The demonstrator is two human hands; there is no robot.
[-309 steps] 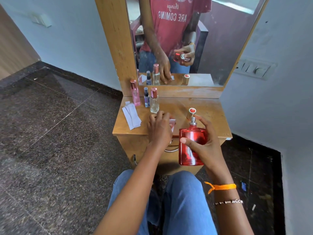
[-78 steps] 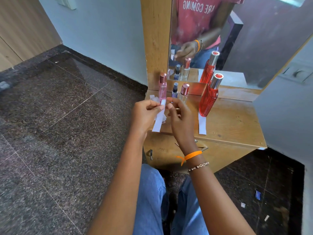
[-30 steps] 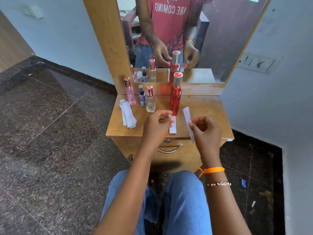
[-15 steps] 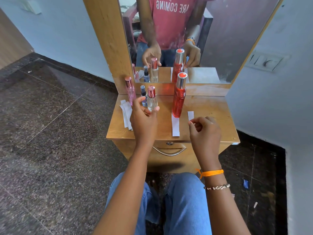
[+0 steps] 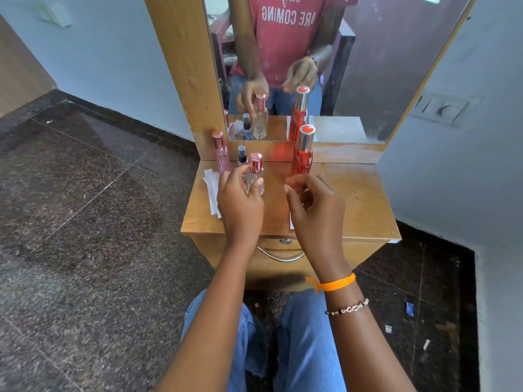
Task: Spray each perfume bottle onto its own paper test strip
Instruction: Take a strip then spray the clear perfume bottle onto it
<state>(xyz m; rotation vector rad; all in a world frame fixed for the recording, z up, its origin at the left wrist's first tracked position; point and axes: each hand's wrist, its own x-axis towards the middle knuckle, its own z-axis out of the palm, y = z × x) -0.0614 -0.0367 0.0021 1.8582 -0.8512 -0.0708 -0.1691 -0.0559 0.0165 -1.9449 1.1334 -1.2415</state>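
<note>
My left hand (image 5: 240, 205) is wrapped around the clear glass bottle with the pink metallic cap (image 5: 256, 174), which stands on the wooden dresser top (image 5: 365, 199). Just to its right, my right hand (image 5: 317, 210) hovers over the top with loosely curled fingers and holds nothing. Behind that hand the tall red bottle with the silver cap (image 5: 302, 154) stands upright. Only a white edge of a paper strip (image 5: 291, 223) shows under my right hand. A slim pink bottle (image 5: 222, 155) and a small dark-capped bottle (image 5: 242, 155) stand at the back left. Spare strips (image 5: 211, 188) lie in a pile left of my left hand.
A mirror (image 5: 368, 66) in a wooden frame rises from the back of the dresser and reflects the bottles and hands. A drawer with a metal handle (image 5: 280, 256) is below the top. My knees are close to the front edge. A wall switch (image 5: 441, 108) is on the right.
My left hand has closed more firmly around the clear bottle. My right hand has left the second strip on the top and moved left toward that bottle.
</note>
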